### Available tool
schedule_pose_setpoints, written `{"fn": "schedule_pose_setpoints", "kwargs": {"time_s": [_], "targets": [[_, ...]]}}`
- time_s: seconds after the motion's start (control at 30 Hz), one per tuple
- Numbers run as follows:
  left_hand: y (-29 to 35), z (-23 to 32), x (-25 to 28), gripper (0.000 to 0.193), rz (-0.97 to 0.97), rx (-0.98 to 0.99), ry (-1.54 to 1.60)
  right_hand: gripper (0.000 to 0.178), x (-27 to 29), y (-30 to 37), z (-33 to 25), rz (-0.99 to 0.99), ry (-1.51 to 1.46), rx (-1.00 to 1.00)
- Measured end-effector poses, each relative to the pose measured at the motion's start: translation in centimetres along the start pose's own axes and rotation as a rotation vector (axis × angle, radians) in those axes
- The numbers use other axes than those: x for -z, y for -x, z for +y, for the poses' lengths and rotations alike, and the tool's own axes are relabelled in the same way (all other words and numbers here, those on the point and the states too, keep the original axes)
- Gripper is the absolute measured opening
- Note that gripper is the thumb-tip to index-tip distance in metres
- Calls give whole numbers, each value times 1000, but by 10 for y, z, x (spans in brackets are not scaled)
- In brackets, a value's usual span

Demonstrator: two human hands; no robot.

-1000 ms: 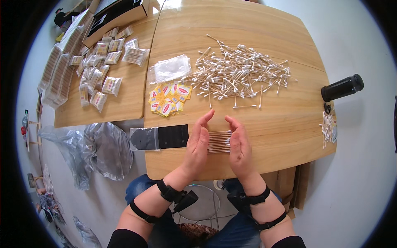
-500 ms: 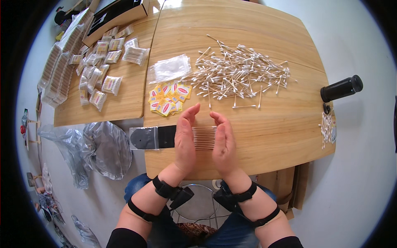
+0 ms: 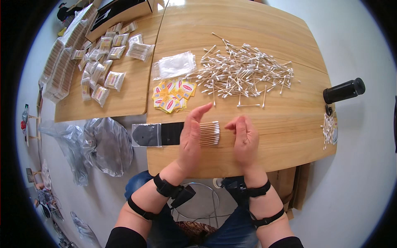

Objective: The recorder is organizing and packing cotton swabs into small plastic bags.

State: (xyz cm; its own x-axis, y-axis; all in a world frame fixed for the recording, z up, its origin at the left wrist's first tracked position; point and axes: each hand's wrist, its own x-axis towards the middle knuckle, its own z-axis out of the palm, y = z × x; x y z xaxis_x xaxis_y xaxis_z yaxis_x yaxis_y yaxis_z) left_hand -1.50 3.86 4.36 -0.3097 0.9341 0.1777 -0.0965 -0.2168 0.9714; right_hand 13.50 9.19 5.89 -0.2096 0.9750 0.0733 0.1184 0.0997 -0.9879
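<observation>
On a wooden worktop [image 3: 285, 138], a neat row of cotton swabs [image 3: 210, 133] lies between two hands. The left hand [image 3: 190, 138] stands on edge, fingers extended and unclosed, hiding the swabs' left ends. The right hand [image 3: 246, 142] is apart, fingers bent — whether gripping anything, I cannot tell.

A small workshop is suggested: filled swab packets [image 3: 98, 72] are heaped and stacked at ten o'clock, plastic sleeves [image 3: 175, 66] and yellow labels [image 3: 174, 94] are laid out at eleven, and loose cotton swabs [image 3: 248, 71] are piled at one
</observation>
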Motion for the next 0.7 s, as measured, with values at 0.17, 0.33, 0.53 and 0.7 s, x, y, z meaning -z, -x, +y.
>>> {"fn": "schedule_pose_setpoints", "kwargs": {"time_s": [0.17, 0.33, 0.53, 0.7], "targets": [[0, -7, -5, 55, -96, 127, 178, 40, 16, 2, -2, -235, 212, 92], [1, -11, -5, 53, -107, 103, 155, 27, 11, 5, 3, -193, 350, 283], [0, -11, -6, 53, -70, 119, 211, 26, 13, 5, 1, -263, 477, 322], [-2, -10, -6, 53, -53, 118, 277, 27, 8, 5, 3, -201, 417, 328]]}}
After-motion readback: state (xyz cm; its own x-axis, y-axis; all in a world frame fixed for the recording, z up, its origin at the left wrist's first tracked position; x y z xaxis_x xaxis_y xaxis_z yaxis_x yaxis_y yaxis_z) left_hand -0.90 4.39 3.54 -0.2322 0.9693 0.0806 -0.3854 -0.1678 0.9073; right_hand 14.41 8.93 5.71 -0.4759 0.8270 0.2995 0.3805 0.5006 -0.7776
